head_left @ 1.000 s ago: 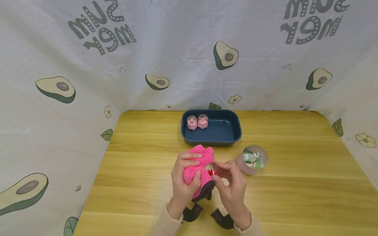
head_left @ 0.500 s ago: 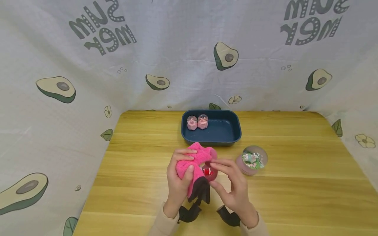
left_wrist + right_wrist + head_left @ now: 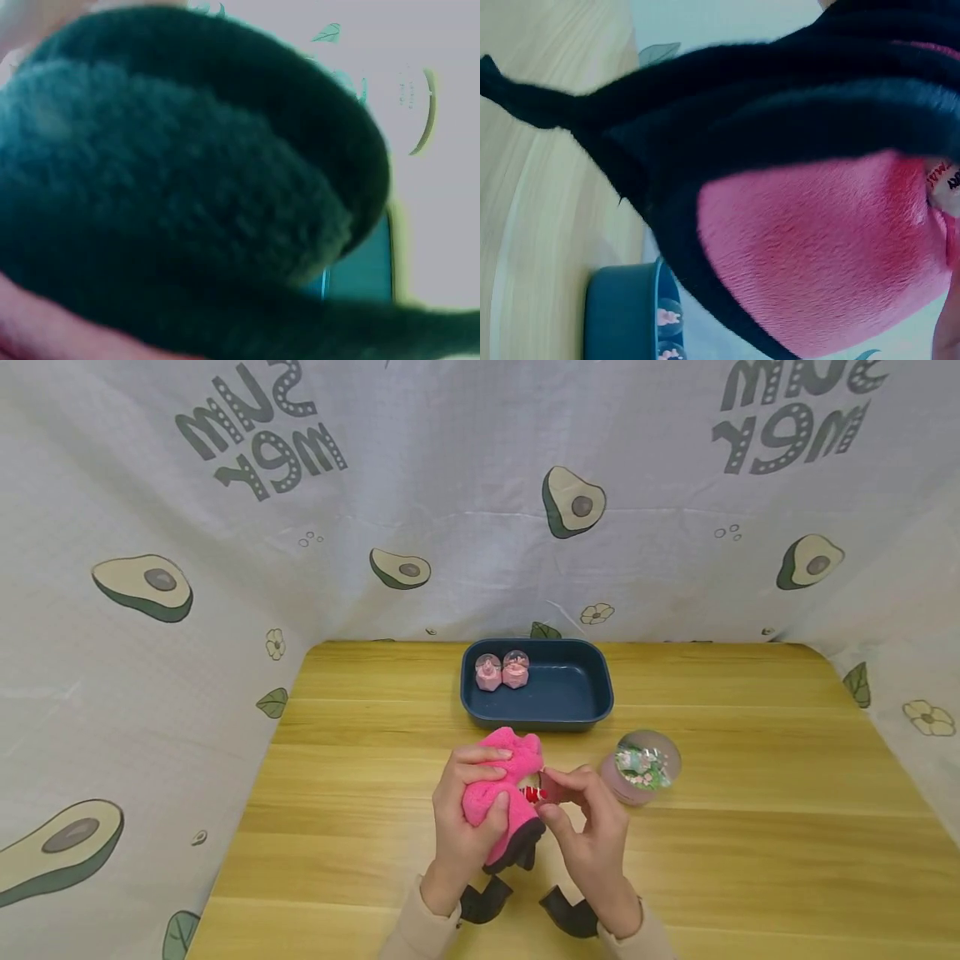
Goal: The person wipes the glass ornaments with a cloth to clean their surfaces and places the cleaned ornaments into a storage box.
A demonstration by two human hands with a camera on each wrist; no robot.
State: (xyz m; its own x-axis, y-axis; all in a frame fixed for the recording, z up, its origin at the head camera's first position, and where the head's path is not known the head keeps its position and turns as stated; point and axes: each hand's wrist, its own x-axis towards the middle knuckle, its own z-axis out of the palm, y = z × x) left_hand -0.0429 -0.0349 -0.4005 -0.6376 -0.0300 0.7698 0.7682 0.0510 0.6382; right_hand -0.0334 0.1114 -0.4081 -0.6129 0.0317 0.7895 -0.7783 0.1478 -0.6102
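Observation:
My left hand (image 3: 461, 814) grips a fluffy pink cloth (image 3: 495, 802) with dark trim, bunched around a snow globe (image 3: 533, 794). Only a small part of that globe shows, with something red inside. From the right, my right hand (image 3: 592, 835) pinches the globe between thumb and fingers. In the right wrist view the cloth (image 3: 825, 255) fills the middle, and a bit of the globe (image 3: 945, 184) with lettering peeks out at the right edge. The cloth (image 3: 172, 165) covers most of the left wrist view, looking dark and blurred.
A dark blue tray (image 3: 570, 724) stands behind the hands, holding two small pink snow globes (image 3: 488, 672) at its left end. A larger snow globe (image 3: 641, 767) with a pink base stands tilted-looking on the wooden table (image 3: 750, 860), close to my right hand. Patterned fabric (image 3: 480, 485) hangs behind.
Half a second ago the hands were farther apart, with the globe's pink base exposed and turned. Both hands have since come together, and the right fingers have closed on the globe again.

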